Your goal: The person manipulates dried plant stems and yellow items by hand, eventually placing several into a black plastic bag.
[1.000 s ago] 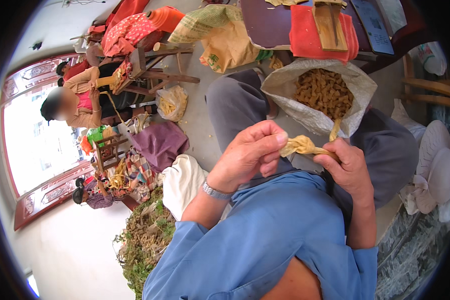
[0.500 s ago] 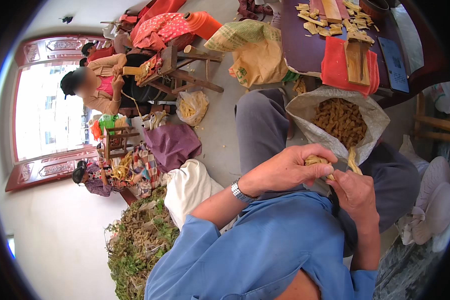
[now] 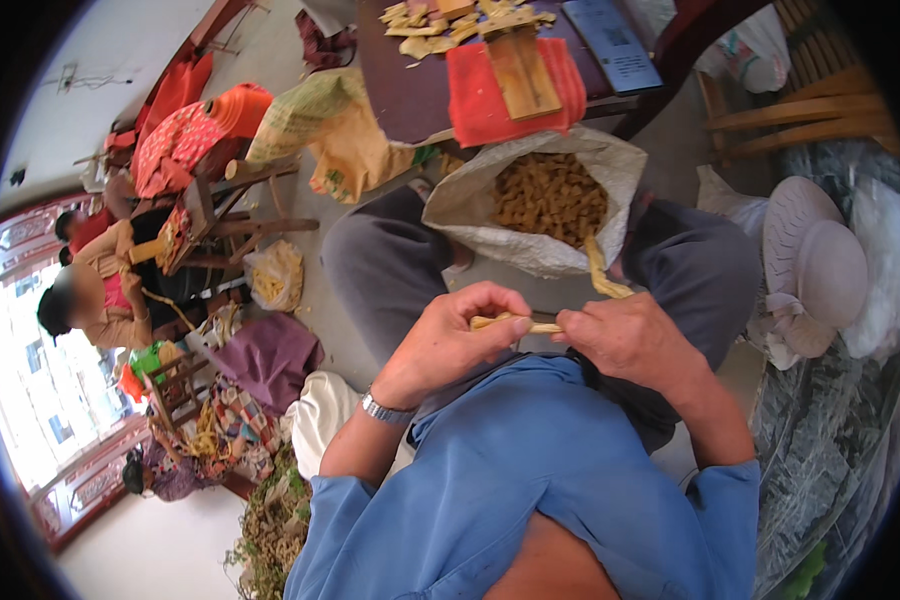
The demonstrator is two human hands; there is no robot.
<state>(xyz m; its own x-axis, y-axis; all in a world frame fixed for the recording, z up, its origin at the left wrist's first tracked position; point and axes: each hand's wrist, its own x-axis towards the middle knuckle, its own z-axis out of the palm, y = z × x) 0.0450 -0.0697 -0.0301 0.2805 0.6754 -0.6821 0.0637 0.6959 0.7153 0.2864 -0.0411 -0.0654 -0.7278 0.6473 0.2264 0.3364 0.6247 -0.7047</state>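
My left hand point(image 3: 462, 333), with a metal-banded watch on its wrist, pinches one end of a pale yellow fibrous strip point(image 3: 545, 328). The short stretch between my hands looks narrow and rolled or twisted. Closed round the strip's other side is my right hand point(image 3: 630, 338). A wider yellow length point(image 3: 598, 268) runs from beside the right hand up to the mouth of a white woven sack point(image 3: 460, 205). The sack stands between my knees, just beyond my hands, holding many small brownish-yellow knotted-looking pieces point(image 3: 550, 195).
A dark table point(image 3: 395, 105) beyond the sack bears yellow strips, a red cloth point(image 3: 565, 75), a wooden block point(image 3: 522, 80) and a flat blue panel point(image 3: 612, 45). A pale hat point(image 3: 820, 250) lies at right. Other people sit at left near a wooden bench point(image 3: 205, 225).
The view has swung right, so the sack and table appear further left. My hands have moved apart, and a narrow stretch of the strip now shows between them.
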